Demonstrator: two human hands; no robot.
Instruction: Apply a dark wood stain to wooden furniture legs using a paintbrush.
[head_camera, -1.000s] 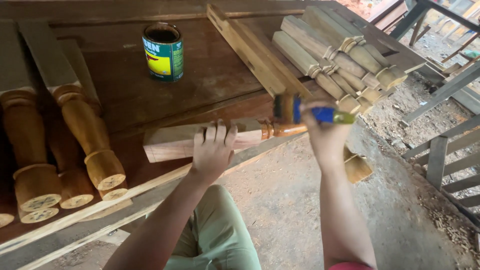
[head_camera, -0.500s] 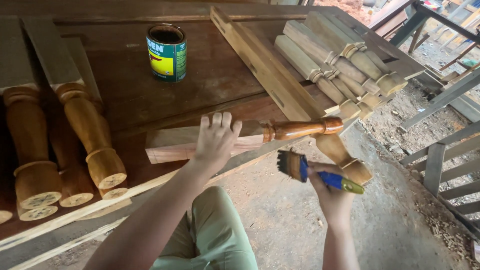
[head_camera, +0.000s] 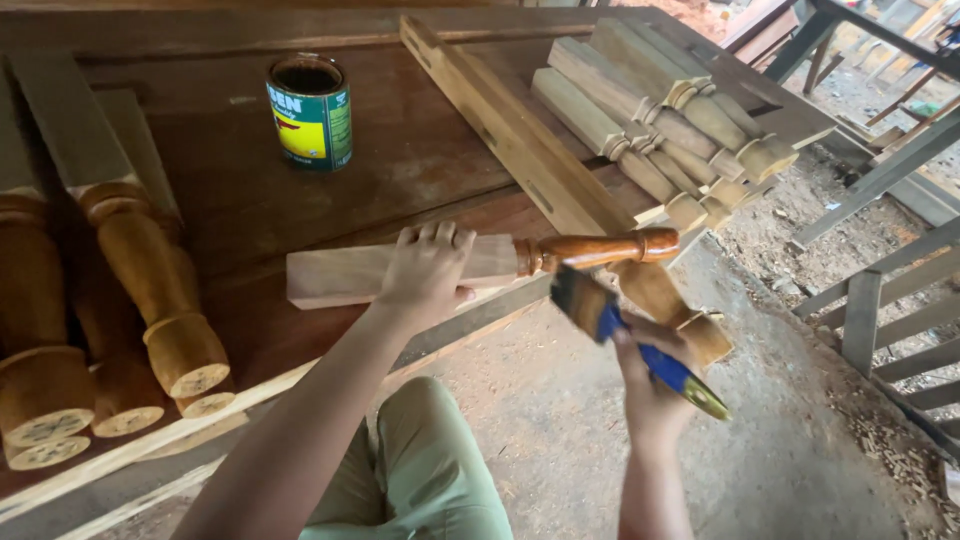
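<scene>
Hidden: the left hand (head_camera: 428, 272) covers the middle of the leg's (head_camera: 500, 262) square block; the right hand (head_camera: 655, 385) and brush (head_camera: 625, 330) cover part of its lower turned end; the brush bristles are hard to make out against the wood.
Cut off: the stained legs (head_camera: 140, 290) at left run out of frame at the top and left edge; the railing (head_camera: 880, 320) at right is cropped.
Left hand: palm down, fingers curled over the top edge of the block, pressing it to the bench (head_camera: 230, 180).
Right hand: closed around the brush handle, bristle end up and toward the leg.
Leg place: at the near edge of the bench, its block resting on the boards, its turned part hanging out past the edge over the ground (head_camera: 800, 450).
Leg axis: long axis runs left to right, the square end pointing left, the turned end right and bending down toward the viewer.
Leg material: pale bare wood on the square block; glossy reddish-brown on the turned spindle, with rings and a bead.
Brush: flat, blue handle with a yellow tip, just beside the spindle's underside.
Can (head_camera: 310, 110): round tin, green and yellow label, lid off, dark inside, standing upright well behind the leg.
Bare legs (head_camera: 650, 110): pale turned pieces stacked side by side at the far right of the bench.
Ground: grey dirt strewn with wood shavings.
</scene>
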